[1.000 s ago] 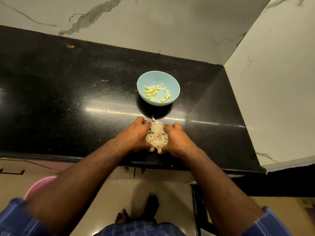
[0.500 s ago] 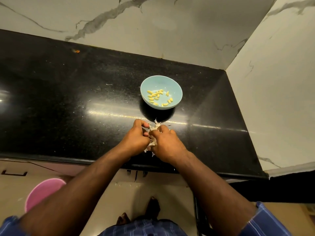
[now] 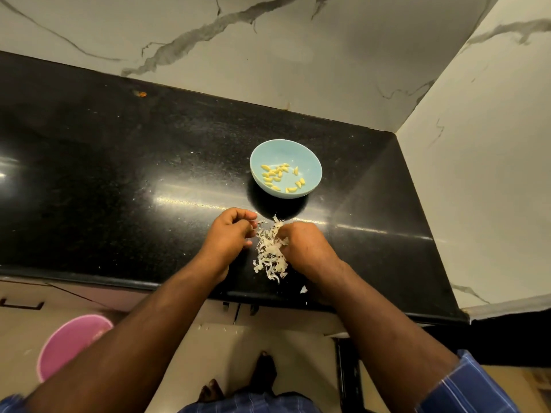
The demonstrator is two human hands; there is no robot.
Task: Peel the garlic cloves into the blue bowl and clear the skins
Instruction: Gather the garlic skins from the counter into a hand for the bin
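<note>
black countertop (image 3: 119, 174) below marble wall (image 3: 268, 55); pink bucket (image 3: 68, 344) on floor.

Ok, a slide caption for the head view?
Both hands gather garlic skins on the black countertop; peeled cloves sit in the blue bowl.

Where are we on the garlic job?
Peeling looks done: peeled cloves lie in the bowl. In hand: both hands, left and right, gather the skins on the counter. Left: clearing the pile and a stray bit near the edge.
</note>
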